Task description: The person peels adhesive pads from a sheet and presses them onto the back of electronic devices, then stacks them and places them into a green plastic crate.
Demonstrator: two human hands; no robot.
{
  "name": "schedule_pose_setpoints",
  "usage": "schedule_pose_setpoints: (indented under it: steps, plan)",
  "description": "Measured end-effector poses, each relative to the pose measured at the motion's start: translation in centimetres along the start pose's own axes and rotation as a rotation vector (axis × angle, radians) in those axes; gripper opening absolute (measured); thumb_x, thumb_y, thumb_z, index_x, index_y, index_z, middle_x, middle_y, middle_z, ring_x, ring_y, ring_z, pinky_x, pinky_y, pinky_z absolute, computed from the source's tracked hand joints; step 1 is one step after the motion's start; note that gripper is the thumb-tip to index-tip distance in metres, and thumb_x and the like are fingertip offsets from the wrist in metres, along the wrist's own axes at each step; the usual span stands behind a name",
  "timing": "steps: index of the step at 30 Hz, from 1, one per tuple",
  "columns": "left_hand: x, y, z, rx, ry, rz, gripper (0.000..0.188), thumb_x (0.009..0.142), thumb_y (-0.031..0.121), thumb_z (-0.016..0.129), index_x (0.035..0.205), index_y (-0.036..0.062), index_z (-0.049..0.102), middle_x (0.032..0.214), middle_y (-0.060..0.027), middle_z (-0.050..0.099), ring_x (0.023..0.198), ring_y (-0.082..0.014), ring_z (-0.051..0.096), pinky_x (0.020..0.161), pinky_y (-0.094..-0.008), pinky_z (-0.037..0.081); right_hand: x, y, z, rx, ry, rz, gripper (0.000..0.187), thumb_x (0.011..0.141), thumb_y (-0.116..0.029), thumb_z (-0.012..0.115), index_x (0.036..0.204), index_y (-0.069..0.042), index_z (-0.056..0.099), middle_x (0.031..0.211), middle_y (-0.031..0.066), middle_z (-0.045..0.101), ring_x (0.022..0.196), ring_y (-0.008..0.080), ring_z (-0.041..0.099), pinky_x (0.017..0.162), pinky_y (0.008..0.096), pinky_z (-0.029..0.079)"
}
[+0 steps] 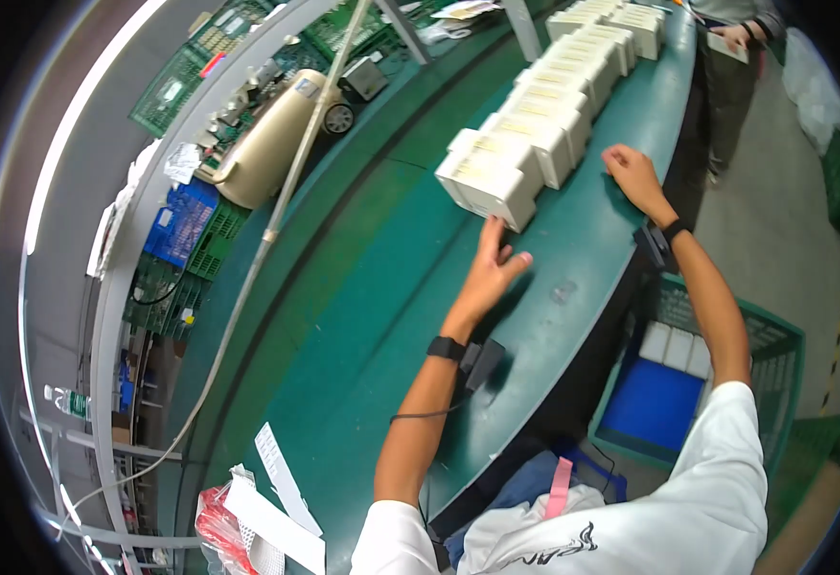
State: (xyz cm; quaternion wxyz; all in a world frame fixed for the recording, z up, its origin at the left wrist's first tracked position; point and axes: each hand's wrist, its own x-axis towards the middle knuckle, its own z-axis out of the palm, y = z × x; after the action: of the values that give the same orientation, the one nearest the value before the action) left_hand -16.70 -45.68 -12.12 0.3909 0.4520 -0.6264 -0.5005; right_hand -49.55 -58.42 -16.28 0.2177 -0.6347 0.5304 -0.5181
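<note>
Rows of white boxy plastic housings (pixel 485 184) stand packed together on the green worktop (pixel 362 316), running away toward the far end. My left hand (pixel 487 278) is at the near end of the rows, thumb spread and fingers reaching forward. Its fingertips meet the lower front edge of the nearest housing, or come very close to it; I cannot tell which. To the right of the rows, my right hand (pixel 636 180) hangs above the worktop's right side, apart from the housings. Its fingers are curled in, and nothing shows in them. Both wrists wear black straps with small dark modules.
A green crate (pixel 792 374) with white pieces and a blue sheet stands beside me on the right. White strips (pixel 281 522) and a red plastic bag (pixel 220 527) lie at the near left. Farther left is a beige tank (pixel 276 139). Another person (pixel 731 86) stands at the far right.
</note>
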Motion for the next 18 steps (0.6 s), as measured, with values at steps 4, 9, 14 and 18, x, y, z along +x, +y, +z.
schedule_pose_setpoints:
  steps: [4, 9, 14, 18]
  plan:
    - [1.0, 0.6, -0.3, 0.233, 0.031, 0.125, 0.073, 0.091, 0.016, 0.068, 0.152, -0.0033, 0.033, 0.167, -0.0183, 0.016, 0.151, -0.0309, 0.025, 0.119, -0.0406, 0.03, -0.7, -1.8, 0.0, 0.306, 0.177, -0.007, 0.025, 0.1, -0.026, 0.061, 0.104, -0.002, 0.069, 0.083, 0.0017, 0.069, 0.07, 0.0126, 0.063, 0.064, 0.0272, 0.05]
    - [-2.6, 0.4, 1.2, 0.845, 0.078, 0.18, 0.068, 0.095, 0.028, 0.066, 0.149, -0.0025, 0.039, 0.162, -0.0254, 0.024, 0.148, -0.04, 0.029, 0.119, -0.0456, 0.028, -15.3, 0.2, -5.8, 0.375, -0.126, 0.367, 0.023, 0.1, -0.025, 0.063, 0.105, -0.004, 0.07, 0.084, 0.0009, 0.067, 0.068, 0.0084, 0.059, 0.058, 0.0226, 0.046]
    - [-3.8, 1.1, 4.9, 1.072, 0.024, 0.19, 0.073, 0.097, 0.04, 0.061, 0.149, -0.0051, 0.038, 0.159, -0.0303, 0.028, 0.148, -0.0433, 0.025, 0.12, -0.0483, 0.024, -39.3, 14.3, -12.5, 0.026, -0.066, 0.763, 0.034, 0.102, -0.027, 0.053, 0.079, -0.004, 0.063, 0.066, 0.0028, 0.06, 0.063, 0.0111, 0.055, 0.057, 0.028, 0.044]
    - [-7.8, 0.9, 7.5, 1.198, -0.03, 0.229, 0.077, 0.097, 0.044, 0.06, 0.148, -0.0093, 0.036, 0.157, -0.0313, 0.031, 0.149, -0.0431, 0.025, 0.121, -0.0494, 0.022, -56.0, 11.7, -8.8, -0.001, -0.217, 0.89, 0.032, 0.101, -0.026, 0.054, 0.086, -0.001, 0.067, 0.08, 0.0106, 0.069, 0.072, 0.0177, 0.066, 0.065, 0.0345, 0.052]
